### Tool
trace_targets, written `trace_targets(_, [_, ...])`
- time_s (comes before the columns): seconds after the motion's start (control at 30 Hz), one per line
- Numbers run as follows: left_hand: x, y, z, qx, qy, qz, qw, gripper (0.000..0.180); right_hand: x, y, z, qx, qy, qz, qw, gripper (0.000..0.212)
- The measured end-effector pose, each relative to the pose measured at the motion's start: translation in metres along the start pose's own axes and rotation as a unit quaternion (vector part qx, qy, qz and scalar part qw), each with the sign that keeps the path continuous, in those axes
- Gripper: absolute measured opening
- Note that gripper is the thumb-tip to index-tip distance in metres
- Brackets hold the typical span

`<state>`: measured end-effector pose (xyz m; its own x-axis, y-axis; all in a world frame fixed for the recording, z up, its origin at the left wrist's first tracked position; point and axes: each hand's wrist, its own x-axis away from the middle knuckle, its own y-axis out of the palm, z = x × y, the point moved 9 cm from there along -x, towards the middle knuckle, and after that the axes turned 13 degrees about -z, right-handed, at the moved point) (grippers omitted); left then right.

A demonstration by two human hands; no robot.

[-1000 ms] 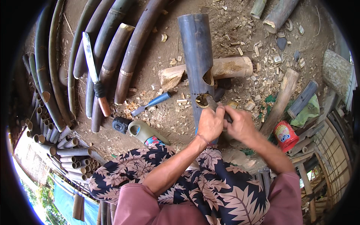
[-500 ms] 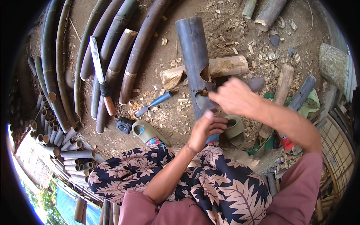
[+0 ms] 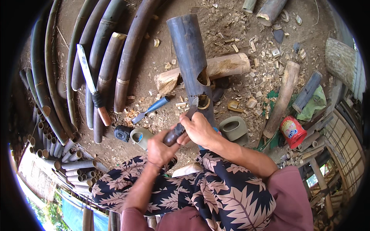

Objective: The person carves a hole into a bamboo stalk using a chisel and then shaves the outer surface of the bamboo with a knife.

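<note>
Dark bamboo tube (image 3: 189, 54) is running up the centre of the frame, propped on a pale log (image 3: 225, 66) so its notches face up. Left hand (image 3: 161, 149) and right hand (image 3: 198, 129) are both clamping fingers around a knife (image 3: 181, 126), its blade meeting the lower notch.

The dark bamboo tube (image 3: 191, 57) looks smooth with a dull sheen, grey-black skin, paler raw wood at the cut notches. The knife (image 3: 181, 125) has a bare metal blade, a bit worn, and a dark wooden handle. The pale log (image 3: 216, 69) under the tube is rough, dry wood. Ground's matt packed dirt littered with light wood chips (image 3: 256, 57). The long machete (image 3: 90, 82) shows dull grey metal with a reddish wood grip. The red can (image 3: 291, 131) looks glossy. The lap cloth (image 3: 200, 192) is soft printed fabric.
</note>
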<state>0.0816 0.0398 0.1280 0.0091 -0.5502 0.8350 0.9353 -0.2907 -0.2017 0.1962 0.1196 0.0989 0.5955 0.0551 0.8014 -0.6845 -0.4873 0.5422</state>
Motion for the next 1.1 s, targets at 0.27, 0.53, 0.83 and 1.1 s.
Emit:
trace_targets(0.27, [-0.043,-0.072,0.158,-0.448,0.017,-0.143,0.882,0.022,0.017,-0.008,-0.035,-0.447,-0.182,-0.073,0.873,0.031])
trace_targets(0.53, [-0.046,-0.016,0.259,-0.663,0.142,-0.169,0.715,0.012,0.033,-0.014,-0.013,-0.581,-0.154,-0.067,0.797,0.046])
trace_targets(0.83, [-0.032,-0.051,0.104,-0.441,0.090,-0.238,0.861,0.024,0.023,0.004,0.027,-0.440,-0.063,-0.160,0.881,0.028])
trace_targets(1.1, [0.006,0.059,0.024,-0.074,0.034,-0.018,0.997,0.036,0.045,-0.048,0.031,-0.001,-0.039,0.131,0.991,0.022])
